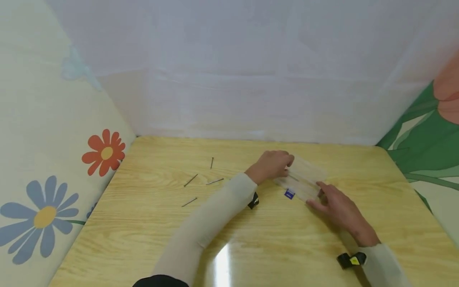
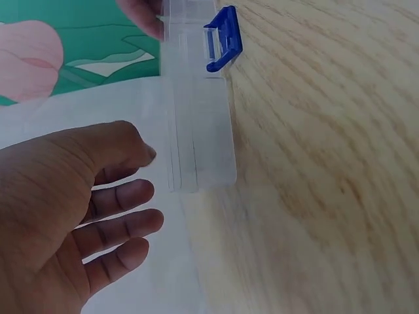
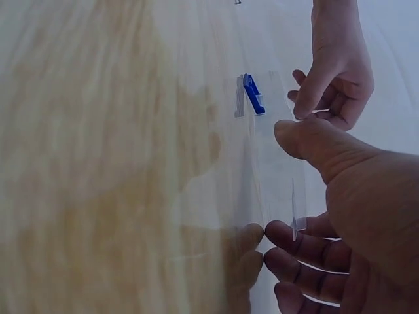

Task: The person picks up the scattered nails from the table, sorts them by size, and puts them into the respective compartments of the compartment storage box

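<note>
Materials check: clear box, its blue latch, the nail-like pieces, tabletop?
Clear box: likely rigid plastic, smooth; see-through walls, thin straight edges.
Blue latch: probably molded plastic, opaque; solid even color.
Nail-like pieces: probably metal, grayish; thin, straight shafts with heads.
Tabletop: wood-look, glossy, bright reflection; real wood or laminate, can't tell.

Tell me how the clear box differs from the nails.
The clear box is broad and see-through, with a blue latch; the nails are thin and dark. The box is far larger than any nail. The box lies by the left hand and right hand; the nails lie apart from both. Box and nails share the table.
</note>
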Available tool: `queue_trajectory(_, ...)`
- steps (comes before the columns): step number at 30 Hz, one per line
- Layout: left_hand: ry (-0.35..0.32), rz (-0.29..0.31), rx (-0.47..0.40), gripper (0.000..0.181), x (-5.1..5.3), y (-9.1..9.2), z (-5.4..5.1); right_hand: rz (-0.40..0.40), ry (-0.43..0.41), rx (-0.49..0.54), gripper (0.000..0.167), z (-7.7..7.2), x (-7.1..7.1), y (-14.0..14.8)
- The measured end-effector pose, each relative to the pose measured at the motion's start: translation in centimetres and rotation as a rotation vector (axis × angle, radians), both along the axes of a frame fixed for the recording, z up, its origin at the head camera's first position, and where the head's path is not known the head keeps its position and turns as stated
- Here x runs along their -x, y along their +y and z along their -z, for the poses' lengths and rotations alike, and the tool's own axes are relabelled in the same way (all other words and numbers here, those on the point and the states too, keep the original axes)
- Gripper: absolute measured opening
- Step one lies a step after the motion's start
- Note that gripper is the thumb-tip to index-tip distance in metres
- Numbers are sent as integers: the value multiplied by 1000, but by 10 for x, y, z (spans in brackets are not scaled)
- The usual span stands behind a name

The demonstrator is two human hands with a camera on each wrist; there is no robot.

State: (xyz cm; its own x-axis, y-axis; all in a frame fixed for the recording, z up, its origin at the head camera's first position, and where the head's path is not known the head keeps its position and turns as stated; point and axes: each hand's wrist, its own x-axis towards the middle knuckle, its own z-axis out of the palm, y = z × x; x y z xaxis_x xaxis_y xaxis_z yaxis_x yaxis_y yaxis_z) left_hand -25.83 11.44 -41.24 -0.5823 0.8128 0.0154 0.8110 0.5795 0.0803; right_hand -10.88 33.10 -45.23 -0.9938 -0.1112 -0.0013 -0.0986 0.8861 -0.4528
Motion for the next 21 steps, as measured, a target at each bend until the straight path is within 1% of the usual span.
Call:
queue_trajectory(3, -2, -21, 2, 15, -3, 1, 0, -5, 9, 2, 83, 1, -1, 0)
queue_trajectory(5, 6, -37, -6, 15, -4, -1, -1, -9, 20, 2, 82, 1, -2, 1)
queue_trajectory(8, 5, -48, -17, 15, -6, -7, -3, -9, 24, 0, 82, 1, -3, 2)
queue_trajectory(11, 1, -49, -23, 15, -8, -16, -4, -4, 12, -3, 82, 0, -3, 3)
queue_trajectory(16, -14, -58, -18, 16, -14, -38, -8, 3, -20, -5, 84, -1, -3, 2)
queue_trajectory(21, -15, -75, -26, 18, -23, -71, -12, 7, -20, -11, 83, -1, -4, 1)
